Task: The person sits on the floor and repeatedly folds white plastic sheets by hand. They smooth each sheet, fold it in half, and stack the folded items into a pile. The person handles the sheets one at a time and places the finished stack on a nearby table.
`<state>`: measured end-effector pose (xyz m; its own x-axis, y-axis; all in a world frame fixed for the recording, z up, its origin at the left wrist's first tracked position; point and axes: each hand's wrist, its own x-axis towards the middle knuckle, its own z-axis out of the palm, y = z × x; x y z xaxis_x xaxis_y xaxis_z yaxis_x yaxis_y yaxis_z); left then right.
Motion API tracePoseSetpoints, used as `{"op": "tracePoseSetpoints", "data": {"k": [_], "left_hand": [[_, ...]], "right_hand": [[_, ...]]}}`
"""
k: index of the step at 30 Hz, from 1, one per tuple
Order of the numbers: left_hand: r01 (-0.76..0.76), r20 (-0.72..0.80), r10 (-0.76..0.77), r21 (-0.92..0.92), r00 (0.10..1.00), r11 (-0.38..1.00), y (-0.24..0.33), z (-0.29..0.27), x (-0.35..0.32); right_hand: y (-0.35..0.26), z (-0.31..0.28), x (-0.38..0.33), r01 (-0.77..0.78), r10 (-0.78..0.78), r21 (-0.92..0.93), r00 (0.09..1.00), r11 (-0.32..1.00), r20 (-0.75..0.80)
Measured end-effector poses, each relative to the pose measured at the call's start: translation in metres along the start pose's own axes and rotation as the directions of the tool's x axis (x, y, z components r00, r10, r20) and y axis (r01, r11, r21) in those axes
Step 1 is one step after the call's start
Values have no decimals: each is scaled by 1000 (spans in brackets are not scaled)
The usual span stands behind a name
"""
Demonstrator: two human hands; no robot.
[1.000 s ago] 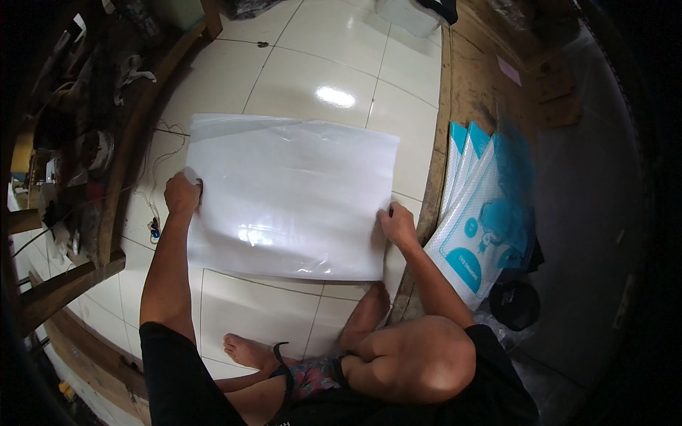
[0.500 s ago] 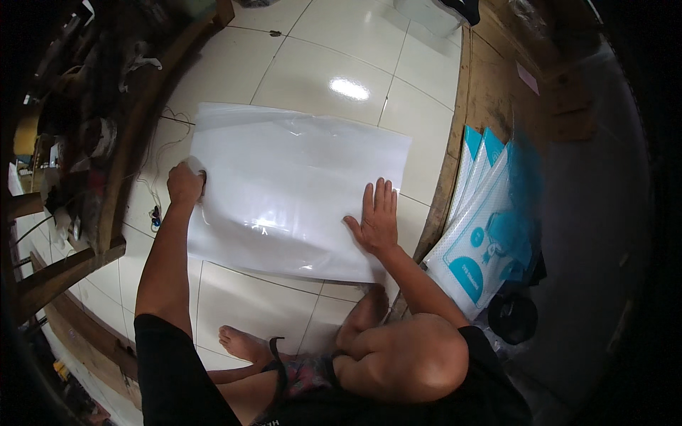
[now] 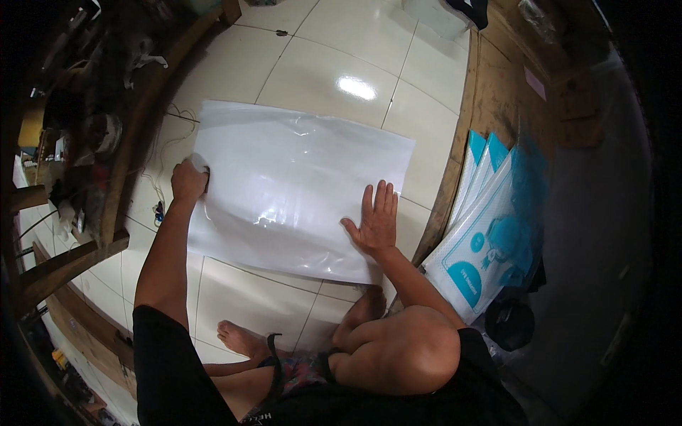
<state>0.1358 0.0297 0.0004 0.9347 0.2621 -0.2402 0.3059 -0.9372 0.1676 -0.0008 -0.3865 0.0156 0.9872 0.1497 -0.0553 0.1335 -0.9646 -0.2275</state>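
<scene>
A large glossy white plastic sheet (image 3: 291, 163) lies spread on the tiled floor in front of me, with small wrinkles and shiny patches. At its left edge my left hand (image 3: 190, 180) is closed, fingers curled around the border of the sheet; a little of the edge sticks up beside the knuckles. My right hand (image 3: 375, 220) rests flat near the right edge, palm down, with fingers outstretched and thumb apart.
Blue-and-white printed packaging bags (image 3: 476, 245) overlap in a stack at the right, beside a wooden board (image 3: 455, 153). A dark round object (image 3: 509, 324) lies below them. Thin wires (image 3: 151, 167) and a wooden frame (image 3: 117, 192) are at the left.
Both hands keep their places on the sheet. The view has shifted slightly, and the edge by my left hand sticks up a little more.
</scene>
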Motion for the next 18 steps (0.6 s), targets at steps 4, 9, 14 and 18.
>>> {"op": "tracePoseSetpoints", "data": {"k": [4,9,14,18], "left_hand": [[18,50,-18,-9,999,1000,2,-5,-1],[39,-253,-49,-44,966,998,39,-17,-17],[-350,-132,337,-573,932,742,194,37,-114],[-247,301,376,-389,876,887,281,40,-185]], "right_hand": [[2,2,-1,20,-20,-3,999,1000,-35],[1,-2,2,-19,19,-14,1000,1000,14],[-2,0,2,-5,6,-22,1000,1000,27],[4,6,1,-10,12,-49,999,999,33]]}}
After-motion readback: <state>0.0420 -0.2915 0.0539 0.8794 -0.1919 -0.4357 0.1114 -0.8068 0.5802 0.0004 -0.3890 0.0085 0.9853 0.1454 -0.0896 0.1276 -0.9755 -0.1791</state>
